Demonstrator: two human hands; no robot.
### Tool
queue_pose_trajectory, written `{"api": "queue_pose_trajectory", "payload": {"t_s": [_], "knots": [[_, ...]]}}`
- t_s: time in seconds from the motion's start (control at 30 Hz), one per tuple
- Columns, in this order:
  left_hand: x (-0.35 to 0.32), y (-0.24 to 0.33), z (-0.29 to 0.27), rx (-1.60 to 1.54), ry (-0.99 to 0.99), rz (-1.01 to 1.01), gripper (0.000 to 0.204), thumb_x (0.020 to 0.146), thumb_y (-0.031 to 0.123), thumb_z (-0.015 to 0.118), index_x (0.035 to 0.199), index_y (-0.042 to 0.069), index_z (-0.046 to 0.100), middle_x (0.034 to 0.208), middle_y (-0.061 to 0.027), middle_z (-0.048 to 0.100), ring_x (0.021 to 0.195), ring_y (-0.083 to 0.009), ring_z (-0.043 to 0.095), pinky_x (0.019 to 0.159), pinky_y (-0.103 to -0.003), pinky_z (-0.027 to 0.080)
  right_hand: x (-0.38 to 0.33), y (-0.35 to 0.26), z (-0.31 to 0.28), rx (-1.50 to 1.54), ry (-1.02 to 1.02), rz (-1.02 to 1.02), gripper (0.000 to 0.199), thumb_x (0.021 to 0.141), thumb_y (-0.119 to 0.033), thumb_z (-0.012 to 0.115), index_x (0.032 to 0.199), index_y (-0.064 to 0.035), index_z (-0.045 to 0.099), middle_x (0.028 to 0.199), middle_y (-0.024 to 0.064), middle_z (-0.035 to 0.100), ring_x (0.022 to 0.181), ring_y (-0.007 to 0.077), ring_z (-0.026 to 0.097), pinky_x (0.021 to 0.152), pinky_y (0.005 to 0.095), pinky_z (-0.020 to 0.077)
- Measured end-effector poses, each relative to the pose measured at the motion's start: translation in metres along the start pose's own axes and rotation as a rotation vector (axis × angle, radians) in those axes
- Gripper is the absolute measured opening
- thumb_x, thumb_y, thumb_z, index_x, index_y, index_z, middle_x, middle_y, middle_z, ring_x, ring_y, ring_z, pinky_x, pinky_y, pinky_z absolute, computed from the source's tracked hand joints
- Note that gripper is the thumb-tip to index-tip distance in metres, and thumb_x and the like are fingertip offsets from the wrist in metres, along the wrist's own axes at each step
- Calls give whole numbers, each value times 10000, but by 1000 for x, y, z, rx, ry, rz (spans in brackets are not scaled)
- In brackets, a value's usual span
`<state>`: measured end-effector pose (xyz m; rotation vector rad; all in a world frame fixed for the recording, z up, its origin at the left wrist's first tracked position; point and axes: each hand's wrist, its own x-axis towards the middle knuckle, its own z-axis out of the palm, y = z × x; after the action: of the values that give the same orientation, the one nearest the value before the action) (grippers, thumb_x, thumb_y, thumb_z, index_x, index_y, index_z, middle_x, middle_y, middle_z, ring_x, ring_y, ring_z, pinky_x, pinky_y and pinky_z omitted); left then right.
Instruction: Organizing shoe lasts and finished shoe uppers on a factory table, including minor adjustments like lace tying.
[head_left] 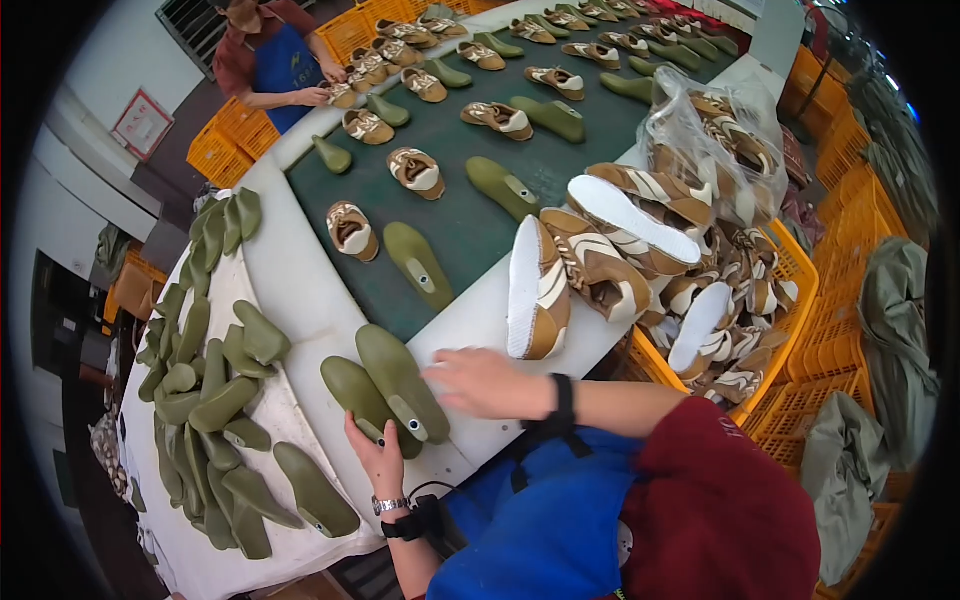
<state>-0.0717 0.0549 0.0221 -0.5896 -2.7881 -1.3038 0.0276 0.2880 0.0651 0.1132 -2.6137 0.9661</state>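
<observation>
Two olive-green shoe lasts lie side by side on the white ledge at the belt's near end. My left hand point(377, 455) has its fingers around the heel end of the left shoe last point(357, 392). The right shoe last point(397, 375) lies against it, toe pointing away from me. Just to its right is my right hand point(487, 384), smeared by motion, so its fingers do not show clearly. Beyond that hand, brown-and-white sneakers point(597, 262) are heaped at the ledge's right end, some on their sides with white soles showing.
On the left, a pile of green lasts point(215, 400) covers a white-clothed table point(290, 410). Pairs of sneakers and lasts stand along the green belt point(440, 225). An orange crate point(795, 290) full of sneakers stands at my right. Across the belt, a person in a blue apron point(285, 65) handles shoes.
</observation>
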Motion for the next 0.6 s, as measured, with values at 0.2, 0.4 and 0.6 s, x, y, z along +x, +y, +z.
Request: {"api": "queue_pose_trajectory", "payload": {"t_s": [0.2,0.4,0.6], "knots": [[-13,93,13,235,-44,416,591,781,83,647,1315,6,405,1363,-221,395,1274,-411,353,1065,-470,285,-76,31,-89,-303,-107,733,415,843,-291,610,1200,-103,513,830,155,643,749,323,645,645,417,507],[-5,129,72,-73,-380,444,637,785,123,680,1347,39,392,1360,-193,421,1280,-391,371,1048,-477,312,-69,65,-15,735,474,548,454,798,-159,646,1220,-107,486,774,147,619,724,324,613,628,442,477],[8,119,66,-1011,-813,-347,1001,863,227,658,1476,217,-133,1472,-172,273,1281,-293,401,1006,-430,393,-50,-2,-33,-82,184,31,250,736,-77,653,959,-71,539,878,93,605,857,295,593,756,402,470]]}}
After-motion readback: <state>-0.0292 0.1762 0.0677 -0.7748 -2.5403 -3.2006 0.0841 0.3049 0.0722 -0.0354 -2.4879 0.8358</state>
